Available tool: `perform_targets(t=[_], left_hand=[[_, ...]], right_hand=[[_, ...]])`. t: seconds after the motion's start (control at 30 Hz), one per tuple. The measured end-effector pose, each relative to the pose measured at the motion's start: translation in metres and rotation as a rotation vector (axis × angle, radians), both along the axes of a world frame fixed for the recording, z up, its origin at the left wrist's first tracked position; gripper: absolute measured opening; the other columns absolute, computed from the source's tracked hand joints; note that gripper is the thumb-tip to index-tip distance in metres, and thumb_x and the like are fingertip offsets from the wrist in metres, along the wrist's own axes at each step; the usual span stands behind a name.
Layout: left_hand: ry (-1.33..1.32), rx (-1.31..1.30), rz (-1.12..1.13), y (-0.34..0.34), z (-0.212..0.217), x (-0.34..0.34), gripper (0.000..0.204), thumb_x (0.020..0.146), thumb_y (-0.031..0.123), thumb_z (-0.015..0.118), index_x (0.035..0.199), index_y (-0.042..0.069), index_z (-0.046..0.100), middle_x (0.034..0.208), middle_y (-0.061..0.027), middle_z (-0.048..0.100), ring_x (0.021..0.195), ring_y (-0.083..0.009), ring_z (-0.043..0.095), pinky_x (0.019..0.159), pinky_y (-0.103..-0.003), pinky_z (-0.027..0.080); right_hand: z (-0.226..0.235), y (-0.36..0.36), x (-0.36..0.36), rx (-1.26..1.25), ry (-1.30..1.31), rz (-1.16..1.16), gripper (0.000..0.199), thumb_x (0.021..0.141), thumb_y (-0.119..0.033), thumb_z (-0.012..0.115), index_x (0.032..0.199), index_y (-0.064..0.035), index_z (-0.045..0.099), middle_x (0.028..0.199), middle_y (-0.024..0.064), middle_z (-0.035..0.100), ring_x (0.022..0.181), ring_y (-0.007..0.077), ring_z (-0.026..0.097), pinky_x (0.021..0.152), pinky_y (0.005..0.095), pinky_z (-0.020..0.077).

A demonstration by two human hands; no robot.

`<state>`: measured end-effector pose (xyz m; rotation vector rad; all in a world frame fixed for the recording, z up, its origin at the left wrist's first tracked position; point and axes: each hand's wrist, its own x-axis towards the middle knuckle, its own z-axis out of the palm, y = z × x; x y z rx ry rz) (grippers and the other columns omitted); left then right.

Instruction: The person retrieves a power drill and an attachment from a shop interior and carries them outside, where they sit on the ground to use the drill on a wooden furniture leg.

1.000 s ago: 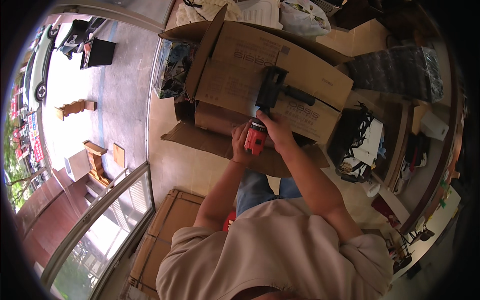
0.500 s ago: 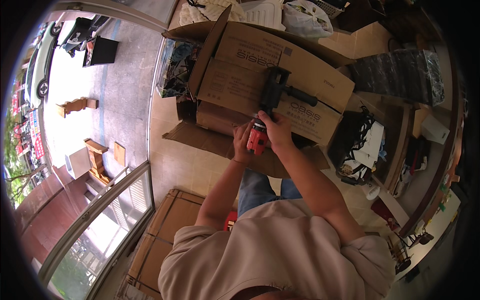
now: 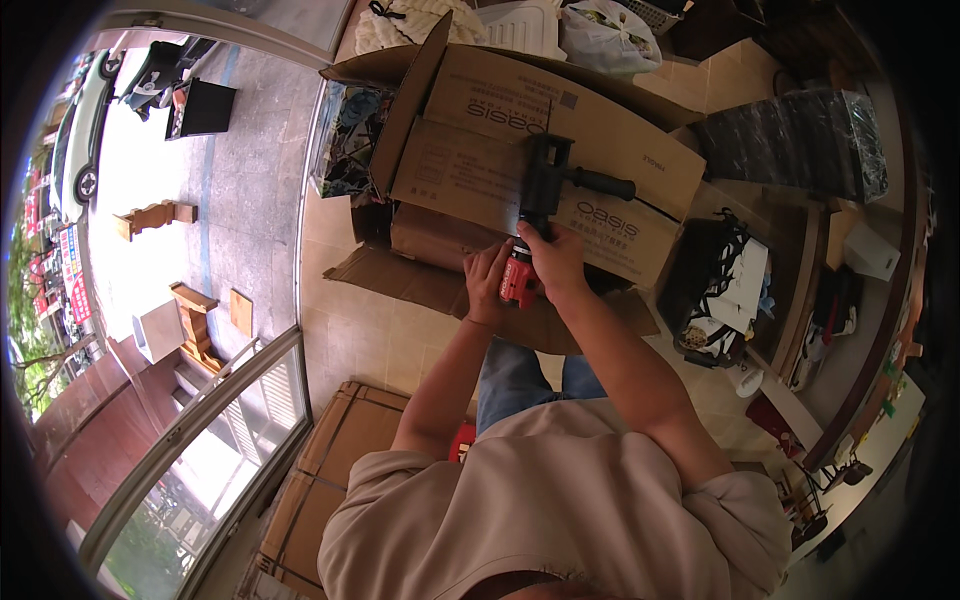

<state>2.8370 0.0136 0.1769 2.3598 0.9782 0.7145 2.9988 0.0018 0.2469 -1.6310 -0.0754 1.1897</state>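
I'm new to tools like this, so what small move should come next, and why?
Probably have the right hand gently check that the black attachment sits snug on the red power tool: the left hand grips the tool, the right lies close to where the two meet, and neither hand holds the black side handle.

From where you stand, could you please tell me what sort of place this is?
Probably a street-side shop or storeroom: a framed glass panel, a car outside, and a large cardboard box indoors.

Daylight glare at left (pavement (image 3: 145, 262) blown white); indoors dim; edges bend toward black rim.
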Motion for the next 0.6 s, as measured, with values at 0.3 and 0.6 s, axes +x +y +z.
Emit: perform_targets(t=[0.3,0.6], left_hand=[[-0.133,-0.042,0.094,-0.014,-0.005,0.009,0.078,0.073,0.022,0.085,0.141,-0.005,0.056,0.123,-0.0207,0.066,0.107,-0.0379,0.066,0.094,-0.047,0.053],[-0.344,-0.219,0.210,-0.021,-0.007,0.022,0.077,0.076,0.020,0.082,0.145,-0.002,0.056,0.130,-0.0200,0.065,0.115,-0.0362,0.065,0.102,-0.045,0.050]], right_hand=[[-0.010,0.000,-0.004,0.002,-0.143,-0.034,0.033,0.085,-0.026,0.085,0.086,0.0056,0.076,0.074,0.0068,0.073,0.066,0.0094,0.064,0.063,0.0308,0.0517],[-0.004,0.008,-0.010,-0.045,-0.135,0.039,0.031,0.091,-0.025,0.081,0.085,0.0047,0.074,0.076,0.0046,0.071,0.067,0.0084,0.062,0.062,0.0289,0.0500]])
